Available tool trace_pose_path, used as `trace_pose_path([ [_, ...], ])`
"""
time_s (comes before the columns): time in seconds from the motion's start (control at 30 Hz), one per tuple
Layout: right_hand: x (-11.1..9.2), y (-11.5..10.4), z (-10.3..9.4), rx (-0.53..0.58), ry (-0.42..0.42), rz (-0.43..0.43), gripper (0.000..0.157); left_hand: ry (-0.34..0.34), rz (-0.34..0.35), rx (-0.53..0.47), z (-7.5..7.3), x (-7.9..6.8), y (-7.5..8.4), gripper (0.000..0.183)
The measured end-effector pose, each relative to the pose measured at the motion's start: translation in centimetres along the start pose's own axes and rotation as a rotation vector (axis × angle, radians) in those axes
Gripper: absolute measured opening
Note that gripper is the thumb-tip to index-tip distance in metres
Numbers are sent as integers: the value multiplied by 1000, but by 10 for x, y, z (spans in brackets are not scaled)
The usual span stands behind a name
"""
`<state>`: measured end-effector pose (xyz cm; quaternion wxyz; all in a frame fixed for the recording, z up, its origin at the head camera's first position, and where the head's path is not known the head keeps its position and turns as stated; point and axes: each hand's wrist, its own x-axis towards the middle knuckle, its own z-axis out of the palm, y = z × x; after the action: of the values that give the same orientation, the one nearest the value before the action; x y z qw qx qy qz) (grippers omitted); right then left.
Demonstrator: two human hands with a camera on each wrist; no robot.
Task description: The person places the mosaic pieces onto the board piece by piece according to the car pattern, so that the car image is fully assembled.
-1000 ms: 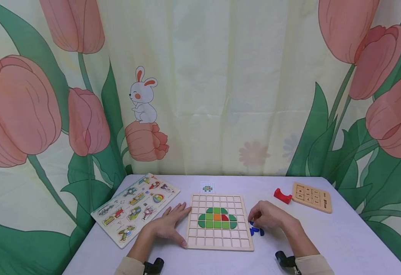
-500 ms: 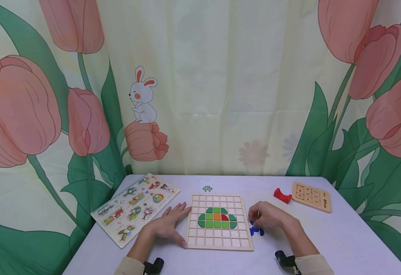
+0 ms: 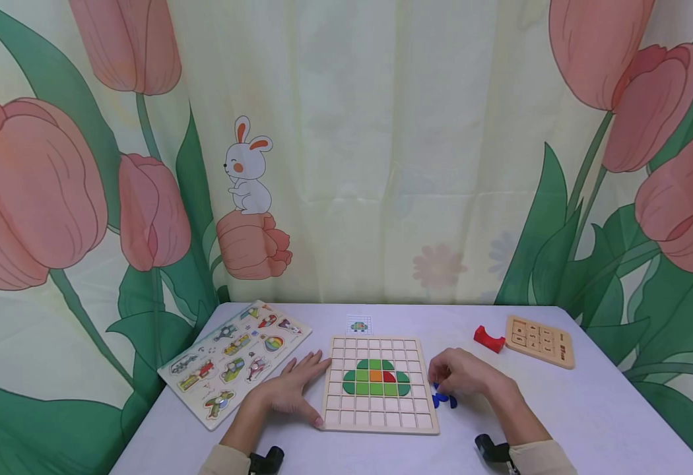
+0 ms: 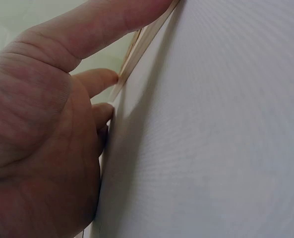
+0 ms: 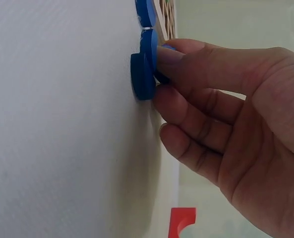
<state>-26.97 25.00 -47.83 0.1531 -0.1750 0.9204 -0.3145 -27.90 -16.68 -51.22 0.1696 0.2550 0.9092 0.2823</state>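
Observation:
A wooden grid board (image 3: 381, 433) lies in the middle of the table. On it, green pieces (image 3: 376, 388), an orange square (image 3: 375, 375) and a red piece (image 3: 389, 377) form a domed shape. My left hand (image 3: 287, 394) has its fingers spread, thumb and fingertips touching the board's left edge. Right of the board, my right hand (image 3: 464, 373) pinches a small blue piece (image 5: 162, 77) between thumb and fingers, mostly hidden by them. Several other blue rounded pieces (image 5: 143, 78) lie on the table beside those fingertips.
A small pattern card (image 3: 359, 324) lies behind the board. At the left is a picture puzzle board (image 3: 251, 343). A red arched block (image 3: 488, 340) and a wooden number board (image 3: 539, 341) sit at the back right of the white table (image 3: 596, 422). A printed curtain hangs behind.

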Motion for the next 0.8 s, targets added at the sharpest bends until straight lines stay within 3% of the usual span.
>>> trace_pose_path([
  [0.33, -2, -3, 0, -17, 11, 0, 14, -2, 8, 3, 1, 0, 1, 125],
  [0.5, 1, -7, 0, -20, 74, 11, 15, -8, 9, -2, 0, -1, 1, 125],
  [0.8, 16, -22, 4, 46, 166, -95, 18, -9, 5, 0, 0, -1, 2, 126],
])
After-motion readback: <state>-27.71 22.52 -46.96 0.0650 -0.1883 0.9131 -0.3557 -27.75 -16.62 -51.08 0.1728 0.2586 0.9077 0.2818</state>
